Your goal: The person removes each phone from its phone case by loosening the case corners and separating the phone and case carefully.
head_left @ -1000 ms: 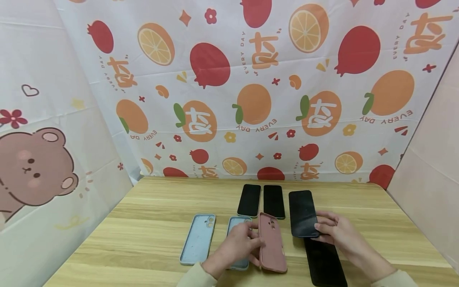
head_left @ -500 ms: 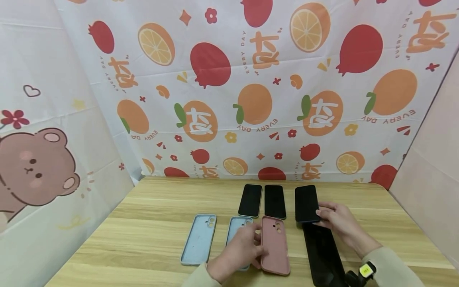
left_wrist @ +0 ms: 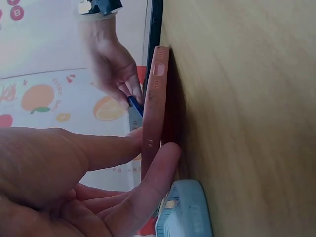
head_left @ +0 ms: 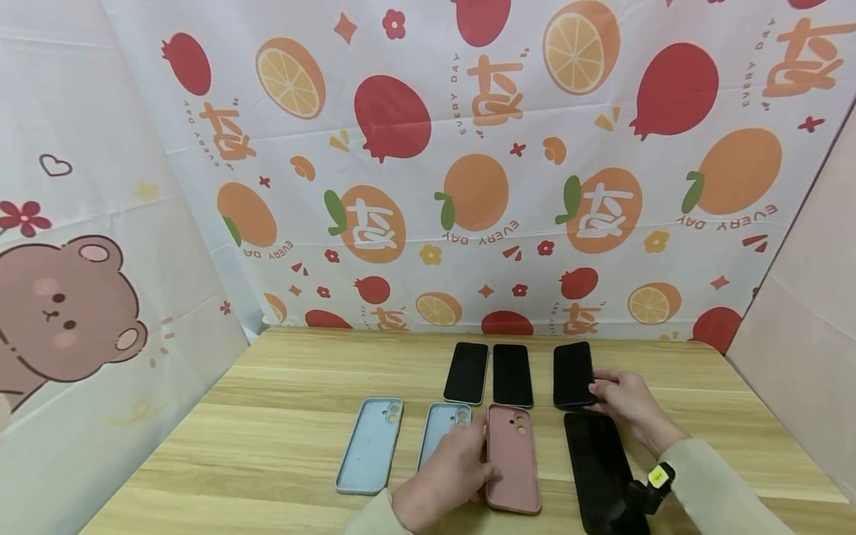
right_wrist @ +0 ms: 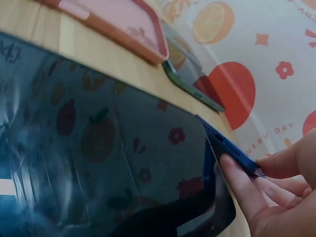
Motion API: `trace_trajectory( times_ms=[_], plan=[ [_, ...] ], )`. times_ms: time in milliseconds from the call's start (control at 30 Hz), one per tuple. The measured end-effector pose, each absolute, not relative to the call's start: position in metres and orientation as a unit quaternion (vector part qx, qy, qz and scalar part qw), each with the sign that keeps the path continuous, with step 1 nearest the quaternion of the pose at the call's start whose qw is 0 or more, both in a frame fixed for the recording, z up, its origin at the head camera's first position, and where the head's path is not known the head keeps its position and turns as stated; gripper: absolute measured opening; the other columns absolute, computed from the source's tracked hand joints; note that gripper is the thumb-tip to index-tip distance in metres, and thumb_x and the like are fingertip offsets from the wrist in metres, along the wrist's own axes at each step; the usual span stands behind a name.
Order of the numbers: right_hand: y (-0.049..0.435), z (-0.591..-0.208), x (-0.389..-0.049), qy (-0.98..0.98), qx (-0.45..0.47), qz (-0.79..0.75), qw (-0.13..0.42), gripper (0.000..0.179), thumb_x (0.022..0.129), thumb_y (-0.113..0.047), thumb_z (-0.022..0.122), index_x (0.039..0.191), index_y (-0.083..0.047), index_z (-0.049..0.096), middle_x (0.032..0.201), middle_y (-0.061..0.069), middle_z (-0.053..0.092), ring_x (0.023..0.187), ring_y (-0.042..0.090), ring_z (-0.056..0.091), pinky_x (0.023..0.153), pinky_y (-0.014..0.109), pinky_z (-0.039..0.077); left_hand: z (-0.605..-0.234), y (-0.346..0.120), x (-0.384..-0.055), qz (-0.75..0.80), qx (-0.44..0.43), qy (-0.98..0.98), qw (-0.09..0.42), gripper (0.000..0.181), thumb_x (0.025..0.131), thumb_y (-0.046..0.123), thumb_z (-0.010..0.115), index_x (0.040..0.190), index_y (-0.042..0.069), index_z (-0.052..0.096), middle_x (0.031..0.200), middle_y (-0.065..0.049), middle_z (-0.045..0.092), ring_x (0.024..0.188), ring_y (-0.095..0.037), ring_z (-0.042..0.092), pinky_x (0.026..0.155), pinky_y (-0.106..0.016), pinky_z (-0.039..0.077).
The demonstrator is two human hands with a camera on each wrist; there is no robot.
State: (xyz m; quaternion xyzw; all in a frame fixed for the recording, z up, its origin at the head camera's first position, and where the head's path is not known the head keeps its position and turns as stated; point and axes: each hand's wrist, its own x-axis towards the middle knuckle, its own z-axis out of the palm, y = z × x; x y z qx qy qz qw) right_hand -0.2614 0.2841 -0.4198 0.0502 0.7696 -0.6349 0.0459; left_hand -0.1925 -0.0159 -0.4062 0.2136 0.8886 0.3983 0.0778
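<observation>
My left hand (head_left: 446, 472) pinches the left edge of a pink phone case (head_left: 513, 461). In the left wrist view the case's bottom end (left_wrist: 154, 94) shows with its port opening, thumb and finger on either side. My right hand (head_left: 631, 409) pinches the lower right corner of a black-screened phone (head_left: 573, 375); the right wrist view shows its blue frame (right_wrist: 229, 145). Below that phone lies a larger glossy black slab (head_left: 602, 468), its screen reflecting the backdrop. A light blue phone case (head_left: 438, 423) is partly hidden behind my left hand.
Another light blue phone case (head_left: 370, 446) lies farther left, hollow side up. Two black-screened phones (head_left: 467, 374) lie side by side toward the back of the wooden table (head_left: 281, 416). A fruit-print cloth (head_left: 428, 171) hangs behind the table.
My right hand has moved the blue-framed phone back and to the right, off the glossy black slab, into line with the other two phones. The pink case has tipped down flatter in my left hand.
</observation>
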Motion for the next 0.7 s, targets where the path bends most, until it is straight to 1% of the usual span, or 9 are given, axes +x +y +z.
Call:
trace_trajectory(
  times_ms=[100, 233, 300, 367, 500, 533, 600, 700],
  plan=[
    [0.286, -0.421, -0.263, 0.798, 0.053, -0.600, 0.038, 0.049, 0.098, 0.001, 0.045, 0.141, 0.022, 0.031, 0.132, 0.042, 0.050, 0.092, 0.014, 0.067, 0.074, 0.025, 0.060, -0.406, -0.015, -0.191, 0.376, 0.227, 0.896, 0.065, 0.052, 0.082, 0.003, 0.079, 0.126, -0.005, 0.052, 0.086, -0.019, 0.069, 0.047, -0.005, 0.054, 0.039, -0.018, 0.046],
    [0.288, -0.421, -0.265, 0.836, 0.059, -0.546, 0.022, 0.045, 0.098, -0.001, 0.047, 0.138, 0.020, 0.038, 0.126, 0.038, 0.057, 0.088, 0.014, 0.067, 0.069, 0.026, 0.059, -0.407, -0.013, -0.191, 0.365, 0.232, 0.900, 0.057, 0.051, 0.081, 0.004, 0.079, 0.124, -0.004, 0.052, 0.087, -0.020, 0.069, 0.049, -0.004, 0.054, 0.039, -0.017, 0.045],
    [0.287, -0.422, -0.265, 0.848, 0.059, -0.526, 0.013, 0.044, 0.098, -0.002, 0.048, 0.136, 0.019, 0.041, 0.122, 0.036, 0.059, 0.085, 0.015, 0.066, 0.068, 0.026, 0.059, -0.407, -0.012, -0.190, 0.360, 0.228, 0.903, 0.056, 0.052, 0.080, 0.002, 0.080, 0.123, -0.005, 0.052, 0.088, -0.021, 0.068, 0.050, -0.006, 0.055, 0.040, -0.018, 0.045],
    [0.284, -0.420, -0.265, 0.858, 0.057, -0.511, 0.007, 0.043, 0.098, -0.003, 0.047, 0.135, 0.019, 0.042, 0.122, 0.037, 0.057, 0.088, 0.020, 0.067, 0.069, 0.028, 0.059, -0.407, -0.012, -0.191, 0.341, 0.227, 0.911, 0.051, 0.052, 0.080, 0.003, 0.080, 0.123, -0.005, 0.053, 0.090, -0.020, 0.068, 0.053, -0.006, 0.055, 0.041, -0.018, 0.045],
    [0.281, -0.419, -0.262, 0.875, 0.053, -0.482, -0.008, 0.043, 0.097, -0.003, 0.045, 0.135, 0.018, 0.043, 0.122, 0.036, 0.056, 0.094, 0.028, 0.065, 0.071, 0.032, 0.060, -0.406, -0.012, -0.191, 0.290, 0.233, 0.928, 0.034, 0.050, 0.079, 0.005, 0.081, 0.120, -0.003, 0.055, 0.090, -0.016, 0.069, 0.066, -0.007, 0.057, 0.050, -0.017, 0.046],
    [0.280, -0.418, -0.261, 0.877, 0.053, -0.478, -0.010, 0.044, 0.097, -0.003, 0.044, 0.136, 0.017, 0.042, 0.123, 0.036, 0.056, 0.097, 0.030, 0.065, 0.072, 0.032, 0.060, -0.405, -0.012, -0.191, 0.286, 0.235, 0.928, 0.032, 0.047, 0.079, 0.004, 0.080, 0.118, -0.002, 0.055, 0.089, -0.015, 0.069, 0.066, -0.007, 0.057, 0.050, -0.017, 0.046],
    [0.279, -0.418, -0.259, 0.883, 0.053, -0.466, -0.017, 0.046, 0.095, -0.004, 0.044, 0.136, 0.017, 0.042, 0.121, 0.034, 0.058, 0.096, 0.029, 0.064, 0.071, 0.031, 0.058, -0.405, -0.012, -0.191, 0.270, 0.240, 0.932, 0.015, 0.043, 0.080, 0.005, 0.079, 0.116, -0.003, 0.056, 0.085, -0.013, 0.068, 0.067, -0.007, 0.057, 0.051, -0.017, 0.045],
    [0.277, -0.417, -0.256, 0.888, 0.053, -0.456, -0.023, 0.049, 0.093, -0.005, 0.044, 0.137, 0.016, 0.041, 0.122, 0.034, 0.059, 0.097, 0.030, 0.063, 0.072, 0.030, 0.054, -0.404, -0.012, -0.190, 0.254, 0.241, 0.937, -0.007, 0.035, 0.084, 0.008, 0.074, 0.112, -0.003, 0.057, 0.079, -0.009, 0.064, 0.061, -0.006, 0.056, 0.047, -0.016, 0.044]
  ],
)
